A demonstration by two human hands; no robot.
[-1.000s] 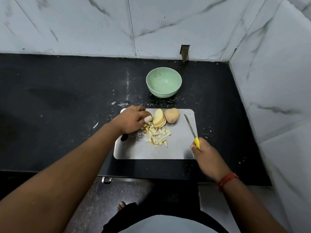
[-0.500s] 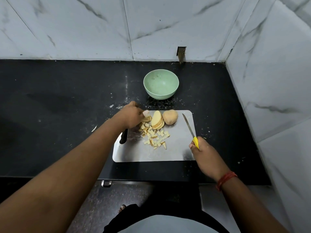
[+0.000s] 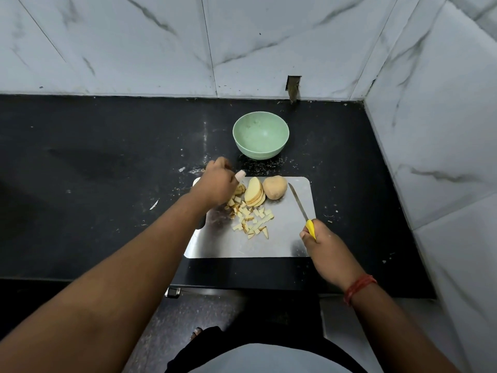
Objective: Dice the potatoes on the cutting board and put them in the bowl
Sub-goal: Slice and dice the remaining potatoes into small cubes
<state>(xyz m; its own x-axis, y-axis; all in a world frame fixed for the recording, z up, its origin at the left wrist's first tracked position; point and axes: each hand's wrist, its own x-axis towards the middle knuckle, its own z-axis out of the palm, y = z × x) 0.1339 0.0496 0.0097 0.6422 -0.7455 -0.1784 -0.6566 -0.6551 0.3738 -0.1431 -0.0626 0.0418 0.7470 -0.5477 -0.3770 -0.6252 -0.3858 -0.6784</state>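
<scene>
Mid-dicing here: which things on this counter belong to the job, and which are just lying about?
Job:
cutting board
diced potato pieces
potato slices
uncut potato piece
green bowl
knife, gripped by right hand
left hand

Lying about:
pale scraps on the black counter

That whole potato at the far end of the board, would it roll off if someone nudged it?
Probably it would rock or roll a little: the whole potato is rounded and uncut, sitting on a smooth, shiny cutting board. It likely would not go far, since the sliced potato leans against its left side. It looks firm, not fragile.
</scene>
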